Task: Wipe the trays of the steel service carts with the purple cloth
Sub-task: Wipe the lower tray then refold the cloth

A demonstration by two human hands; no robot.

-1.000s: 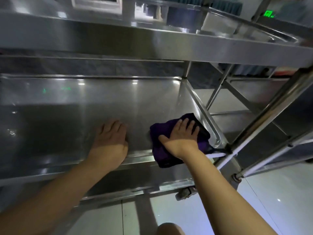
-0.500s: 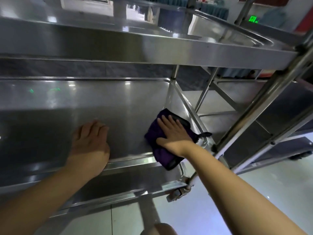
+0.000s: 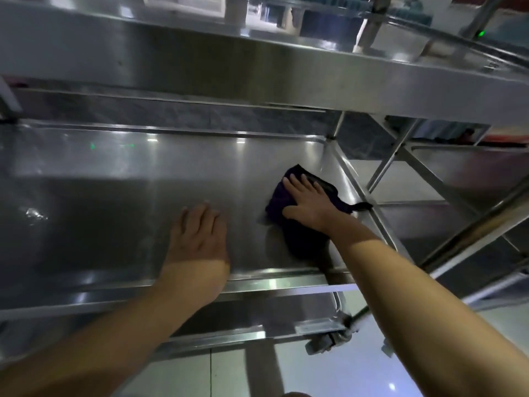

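Two steel tiers fill most of the view: an upper tray running across the far top, and below it the wide middle tray on which both hands work. Its floor is dull and streaked, with small bright reflections along the far wall and a wet glint at the far left. A lower shelf shows under the near rim, with a caster at its right corner over the pale tiled floor. To the right, a second cart stands just beside the first, its crossed legs and tray visible past the upright post.

Both bare forearms reach in from the near edge. The left hand lies flat on the tray floor near its middle, palm down, fingers straight and close together, holding nothing. The right hand lies on the purple cloth, fingers stretched and slightly spread, pressing it onto the steel rather than clutching it.

That cloth sits in the right part of the middle tray, close to the right wall and nearer the far corner than the near rim. It is bunched, with dark folds showing on the near side under the wrist, and a thin dark tail reaches right onto the tray's rim.
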